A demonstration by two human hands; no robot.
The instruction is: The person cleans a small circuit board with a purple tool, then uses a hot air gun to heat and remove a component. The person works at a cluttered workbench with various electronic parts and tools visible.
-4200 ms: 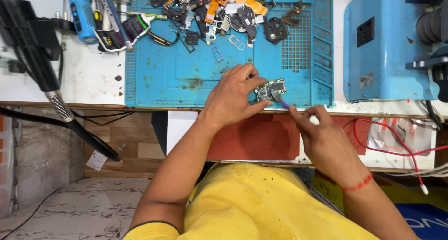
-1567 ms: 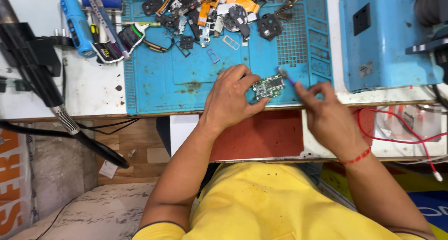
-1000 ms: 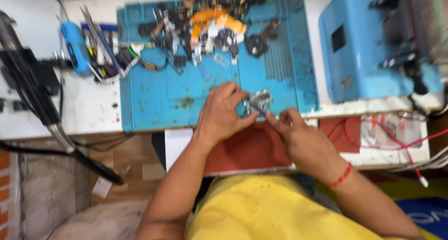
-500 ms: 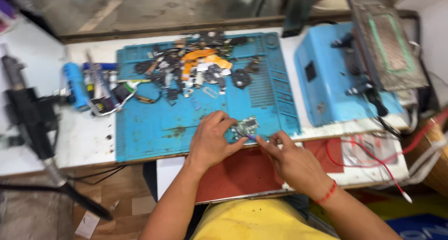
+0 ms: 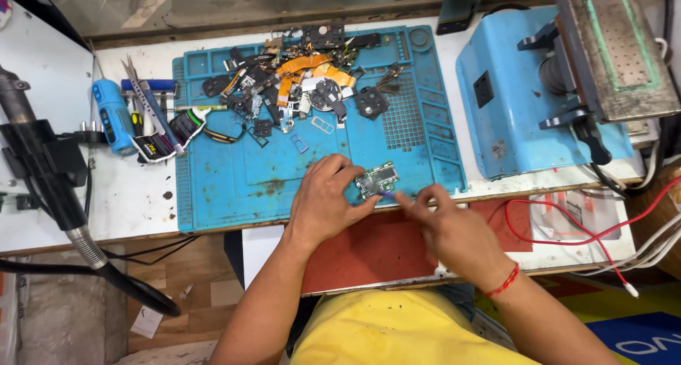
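My left hand [image 5: 325, 203] pinches a small green circuit board [image 5: 377, 179] at the near edge of a blue work mat [image 5: 234, 187]. My right hand [image 5: 454, 230] holds a thin tool [image 5: 389, 192] whose tip rests against the board's near side. Both hands meet over the mat's front right part, just above a red pad [image 5: 369, 255] on the bench edge.
A heap of small phone parts and orange flex cables [image 5: 298, 81] lies at the mat's far side. Screwdrivers and tweezers [image 5: 145, 113] lie left of it. A blue machine [image 5: 539, 88] with a metal plate stands right. Red and white wires [image 5: 603, 230] trail near right. A black hose [image 5: 64, 216] hangs at left.
The view has tilted up and pulled back, showing more of the bench and machine. My hands stay together on the board, with the tool still at it.
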